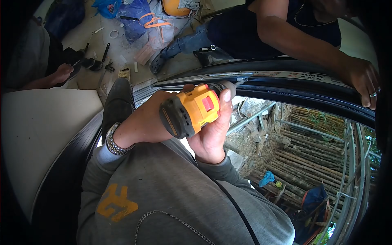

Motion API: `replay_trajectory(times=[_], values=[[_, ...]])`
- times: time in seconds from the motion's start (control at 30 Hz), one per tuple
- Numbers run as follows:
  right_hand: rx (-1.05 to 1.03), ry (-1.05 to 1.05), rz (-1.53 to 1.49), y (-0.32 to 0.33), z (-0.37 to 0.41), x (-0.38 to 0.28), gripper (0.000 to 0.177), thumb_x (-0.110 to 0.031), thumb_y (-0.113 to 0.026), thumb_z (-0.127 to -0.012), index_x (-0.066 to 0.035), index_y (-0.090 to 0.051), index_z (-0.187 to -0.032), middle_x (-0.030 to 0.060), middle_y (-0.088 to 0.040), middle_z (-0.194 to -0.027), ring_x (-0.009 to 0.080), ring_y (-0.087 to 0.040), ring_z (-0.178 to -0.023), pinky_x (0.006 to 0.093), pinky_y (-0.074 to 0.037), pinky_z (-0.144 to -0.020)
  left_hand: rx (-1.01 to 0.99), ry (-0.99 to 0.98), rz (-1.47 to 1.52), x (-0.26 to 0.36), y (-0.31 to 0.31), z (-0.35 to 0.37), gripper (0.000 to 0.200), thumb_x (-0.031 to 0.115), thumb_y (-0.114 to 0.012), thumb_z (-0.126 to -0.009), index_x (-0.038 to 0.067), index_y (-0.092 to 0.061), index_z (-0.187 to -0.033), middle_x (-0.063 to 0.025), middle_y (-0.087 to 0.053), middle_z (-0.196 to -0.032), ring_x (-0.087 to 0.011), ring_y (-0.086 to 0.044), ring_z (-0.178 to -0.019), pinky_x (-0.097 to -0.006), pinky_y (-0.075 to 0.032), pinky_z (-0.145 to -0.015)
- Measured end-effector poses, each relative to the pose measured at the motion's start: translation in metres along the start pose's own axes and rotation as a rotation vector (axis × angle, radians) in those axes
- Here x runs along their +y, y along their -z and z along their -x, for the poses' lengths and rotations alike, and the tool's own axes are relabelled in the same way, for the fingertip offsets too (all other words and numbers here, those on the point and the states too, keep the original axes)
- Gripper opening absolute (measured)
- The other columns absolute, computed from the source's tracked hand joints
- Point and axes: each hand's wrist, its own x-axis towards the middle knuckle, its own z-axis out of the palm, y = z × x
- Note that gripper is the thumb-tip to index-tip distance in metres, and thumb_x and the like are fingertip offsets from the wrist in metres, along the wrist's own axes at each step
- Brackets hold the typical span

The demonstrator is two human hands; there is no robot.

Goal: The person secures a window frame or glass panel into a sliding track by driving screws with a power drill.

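Observation:
A yellow and black power drill is held in front of the chest, its bit pointing right at a dark frame rail. Behind the drill's body is my left hand, a watch on its wrist; its fingers are mostly hidden by the tool. My right hand supports the drill from below and the right, its thumb up along the front end. The bit's tip is near the rail; whether it touches cannot be made out. A printed strip runs along the rail.
Another person's hand rests on the rail at the right. A second person's hand is at the left. Bags and tools lie on the floor. Beyond the frame is a drop with bamboo poles and metal bars.

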Motion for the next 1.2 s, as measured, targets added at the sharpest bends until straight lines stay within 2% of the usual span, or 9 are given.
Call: replay_trajectory(times=[0.27,0.57,0.63,0.77,0.87,0.93,1.03,1.07,1.2], values=[[0.099,-0.002,0.08,-0.002,-0.012,0.009,0.062,-0.061,-0.051,-0.093,-0.002,-0.061,-0.113,0.0141,-0.068,-0.108,0.0253,-0.065,-0.102,0.0385,-0.05,-0.093,0.109,-0.008,0.08,0.001,-0.005,0.004,0.023,0.016,-0.069,-0.076,0.002,-0.062,-0.093,-0.0153,-0.066,-0.082,-0.0337,-0.065,-0.077,-0.0377,-0.051,-0.07],[0.072,-0.098,0.075,0.005,-0.013,0.014,0.065,-0.061,-0.048,-0.094,-0.001,-0.058,-0.118,0.012,-0.067,-0.11,0.0224,-0.065,-0.102,0.0361,-0.05,-0.092,0.157,-0.087,-0.253,-0.005,-0.011,0.013,0.021,0.013,-0.068,-0.076,0.006,-0.063,-0.095,-0.0121,-0.067,-0.085,-0.0334,-0.065,-0.079,-0.0404,-0.052,-0.07],[0.065,-0.113,0.077,-0.005,-0.016,0.01,0.065,-0.061,-0.048,-0.095,-0.001,-0.058,-0.117,0.0122,-0.067,-0.109,0.0229,-0.065,-0.101,0.0364,-0.051,-0.091,0.123,0.082,-0.272,-0.001,-0.011,0.018,0.036,0.021,-0.072,-0.08,0.007,-0.062,-0.113,-0.0113,-0.067,-0.108,-0.0316,-0.062,-0.104,-0.0403,-0.048,-0.089],[0.057,-0.125,0.064,0.0,-0.017,0.011,0.067,-0.063,-0.048,-0.093,0.0,-0.06,-0.113,0.0134,-0.067,-0.106,0.0258,-0.066,-0.098,0.0385,-0.051,-0.091,0.173,0.104,-0.172,-0.001,-0.013,0.018,0.038,0.022,-0.073,-0.08,0.007,-0.062,-0.113,-0.0118,-0.067,-0.108,-0.0312,-0.063,-0.103,-0.0393,-0.048,-0.088],[0.049,-0.048,0.059,-0.004,-0.008,0.004,0.072,-0.069,-0.05,-0.088,-0.001,-0.063,-0.109,0.016,-0.067,-0.105,0.0313,-0.066,-0.099,0.0444,-0.052,-0.091,0.133,0.049,-0.314,0.002,-0.021,0.018,0.036,0.022,-0.074,-0.08,0.008,-0.063,-0.111,-0.0107,-0.067,-0.107,-0.0312,-0.063,-0.102,-0.0392,-0.048,-0.086],[0.021,-0.087,0.053,0.001,-0.002,0.001,0.075,-0.07,-0.05,-0.088,0.001,-0.062,-0.11,0.0167,-0.067,-0.104,0.0314,-0.066,-0.099,0.044,-0.052,-0.09,0.25,-0.103,-0.174,0.009,-0.026,0.015,0.019,0.02,-0.07,-0.076,0.007,-0.064,-0.088,-0.0111,-0.067,-0.077,-0.0331,-0.066,-0.073,-0.0375,-0.052,-0.063],[0.035,-0.165,0.05,0.017,-0.004,0.009,0.078,-0.07,-0.049,-0.088,0.003,-0.06,-0.112,0.0181,-0.067,-0.102,0.0323,-0.066,-0.097,0.0431,-0.053,-0.088,0.278,-0.041,-0.206,0.012,-0.031,0.018,0.019,0.019,-0.071,-0.076,0.007,-0.063,-0.088,-0.0116,-0.067,-0.078,-0.0336,-0.066,-0.073,-0.0376,-0.052,-0.063],[-0.05,-0.138,0.017,0.014,-0.002,0.005,0.054,-0.052,-0.054,-0.095,0.0,-0.059,-0.114,0.0125,-0.068,-0.104,0.0215,-0.067,-0.094,0.036,-0.053,-0.087,0.28,-0.048,-0.211,0.01,-0.033,0.017,0.019,0.019,-0.071,-0.076,0.007,-0.063,-0.088,-0.0116,-0.067,-0.078,-0.0336,-0.066,-0.073,-0.0376,-0.052,-0.063],[-0.043,-0.108,0.106,0.007,0.004,-0.002,0.076,-0.069,-0.048,-0.089,0.003,-0.06,-0.109,0.0197,-0.067,-0.099,0.0339,-0.067,-0.094,0.0447,-0.055,-0.085,0.225,0.023,-0.05,0.014,-0.032,0.02,0.025,0.018,-0.073,-0.073,0.005,-0.064,-0.092,-0.013,-0.067,-0.077,-0.0346,-0.066,-0.073,-0.037,-0.052,-0.064]])
